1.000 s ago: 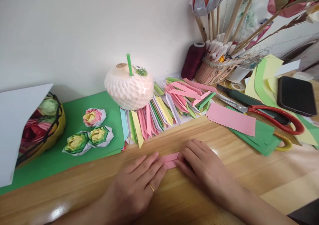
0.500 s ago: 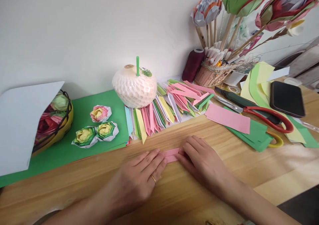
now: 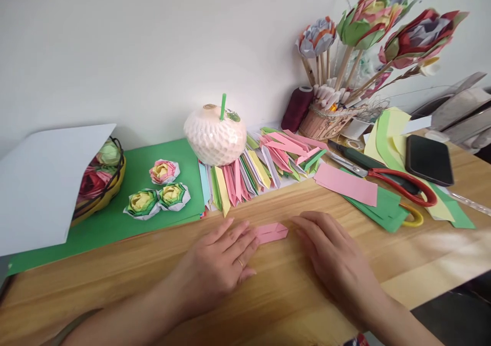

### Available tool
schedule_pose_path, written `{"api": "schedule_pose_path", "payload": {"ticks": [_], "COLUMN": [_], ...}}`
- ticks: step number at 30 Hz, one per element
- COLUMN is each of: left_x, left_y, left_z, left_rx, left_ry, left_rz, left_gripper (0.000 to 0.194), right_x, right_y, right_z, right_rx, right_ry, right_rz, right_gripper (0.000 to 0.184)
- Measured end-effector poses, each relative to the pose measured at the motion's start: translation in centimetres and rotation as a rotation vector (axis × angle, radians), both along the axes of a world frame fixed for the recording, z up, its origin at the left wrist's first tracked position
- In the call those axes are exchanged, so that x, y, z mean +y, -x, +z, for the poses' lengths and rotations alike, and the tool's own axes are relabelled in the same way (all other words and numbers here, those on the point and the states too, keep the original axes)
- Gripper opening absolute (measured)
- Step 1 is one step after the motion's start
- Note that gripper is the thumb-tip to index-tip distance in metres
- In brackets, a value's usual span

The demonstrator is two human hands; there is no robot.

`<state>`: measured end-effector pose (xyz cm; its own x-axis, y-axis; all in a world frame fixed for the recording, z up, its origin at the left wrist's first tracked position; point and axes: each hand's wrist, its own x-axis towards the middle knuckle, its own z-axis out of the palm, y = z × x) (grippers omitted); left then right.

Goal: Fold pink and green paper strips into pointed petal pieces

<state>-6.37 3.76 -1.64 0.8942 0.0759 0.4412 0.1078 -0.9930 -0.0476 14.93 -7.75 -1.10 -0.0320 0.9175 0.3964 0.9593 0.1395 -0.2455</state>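
A folded pink paper strip [image 3: 272, 232] lies on the wooden table, its right end creased to a blunt point. My left hand [image 3: 222, 256] rests flat with spread fingers over the strip's left end, hiding that part. Just right of the strip, and apart from it, my right hand [image 3: 333, 249] is on the table with its fingers loosely stretched and nothing visible in it. Beyond the hands lies a heap of folded paper strips [image 3: 276, 157] in pink, green, yellow and white.
A white textured coconut with a green straw [image 3: 217, 136] stands behind. Several paper flowers [image 3: 164, 171] sit on green sheets [image 3: 184, 154] at left, near a yellow basket [image 3: 118, 180]. At right are pink slips [image 3: 347, 182], red-handled scissors [image 3: 402, 178] and a black phone [image 3: 429, 158].
My right hand has let go of the strip's right end and moved right, uncovering its folded corners. My left hand stays on the strip. The view has shifted slightly.
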Motion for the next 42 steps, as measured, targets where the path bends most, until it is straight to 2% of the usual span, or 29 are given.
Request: {"api": "schedule_pose_path", "payload": {"ticks": [2,5,9,15,18,22,25,27,32,37,42], "left_x": [0.0,-0.1,0.0,-0.1,-0.2,-0.1,0.3,0.6,1.5,1.9,1.8], "left_y": [-0.1,-0.1,0.3,1.2,1.2,0.8,0.5,0.5,0.5,1.2,1.8], "left_z": [0.0,0.1,0.7,2.7,3.2,2.9,2.1,1.7,1.6,1.7,1.9], "left_rx": [0.013,0.048,0.097,0.142,0.096,-0.018,0.025,0.042,0.034,0.128,0.213], "left_ry": [0.001,0.003,0.012,-0.057,-0.084,-0.093,-0.082,-0.056,0.003,-0.069,-0.155], "left_rz": [0.0,0.005,0.02,0.077,0.079,0.051,-0.009,-0.004,-0.025,-0.097,-0.07], "left_gripper": [0.035,0.037,0.035,0.028,0.026,0.023,0.029,0.028,0.029,0.031,0.028], "right_x": [-0.7,-0.9,-0.6,-0.8,-0.8,-0.8,-0.8,-0.9,-0.9,-0.9,-0.9], "right_y": [0.8,2.4,3.2,2.8,2.9,2.9,2.9,2.8,2.8,2.7,2.8], "right_z": [0.0,0.0,-0.1,-0.2,-0.3,-0.4,-0.5,-0.6,-0.5,-0.5,-0.5], "right_rx": [-0.065,-0.162,-0.217,-0.186,-0.147,-0.135,-0.154,-0.179,-0.194,-0.208,-0.235], "right_ry": [-0.044,0.071,0.163,0.186,0.189,0.172,0.179,0.19,0.191,0.168,0.147], "right_rz": [0.11,0.241,0.241,0.237,0.241,0.235,0.237,0.237,0.233,0.246,0.24], "right_gripper": [0.035,0.05,0.055,0.055,0.055,0.057,0.061,0.062,0.059,0.052,0.055]}}
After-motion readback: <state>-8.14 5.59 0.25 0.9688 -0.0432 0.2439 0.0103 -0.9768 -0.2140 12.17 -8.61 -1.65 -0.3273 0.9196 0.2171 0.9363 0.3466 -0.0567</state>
